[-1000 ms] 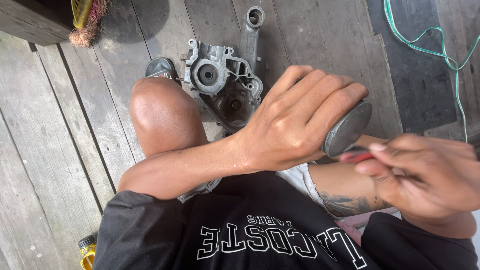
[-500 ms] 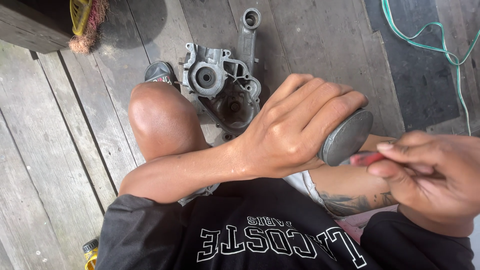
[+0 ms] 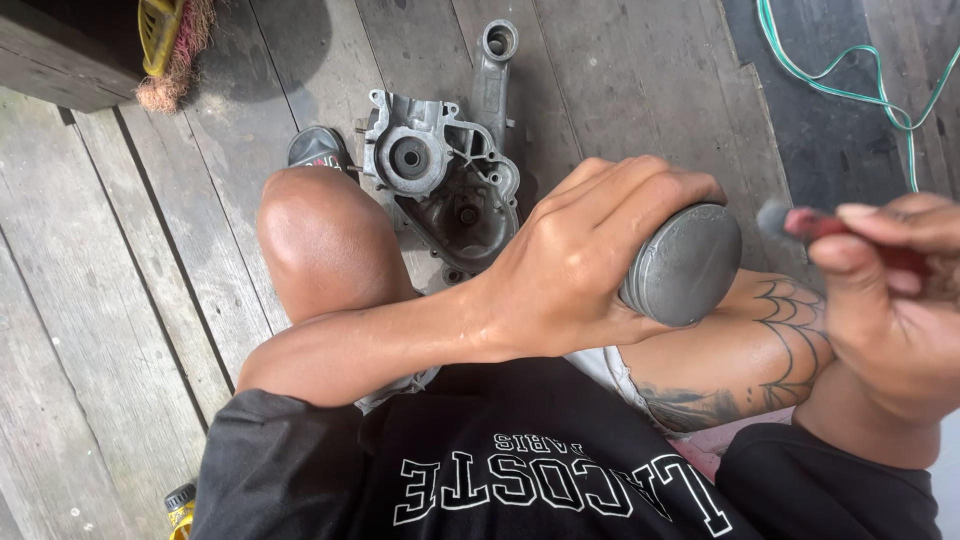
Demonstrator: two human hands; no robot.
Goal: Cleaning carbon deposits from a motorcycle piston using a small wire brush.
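The person wears a black short-sleeved shirt [image 3: 520, 470] with large white block letters across the chest. Pale shorts [image 3: 610, 372] with a frayed edge show below it. A dark spider-web tattoo [image 3: 790, 320] covers the right knee [image 3: 760, 330]; the left knee [image 3: 325, 240] is bare. Both forearms are uncovered.

The floor [image 3: 120, 300] is made of weathered grey wooden planks with dark gaps between them. A grey cast-metal engine casing [image 3: 440, 180] with a long arm lies flat on the boards toward the far middle. Just beside it on the left sits a small dark rounded cap [image 3: 318, 147]. At the far right a thin green cord [image 3: 850, 90] loops over a dark mat [image 3: 800, 120]. A small yellow bottle [image 3: 180, 510] stands at the near left edge.
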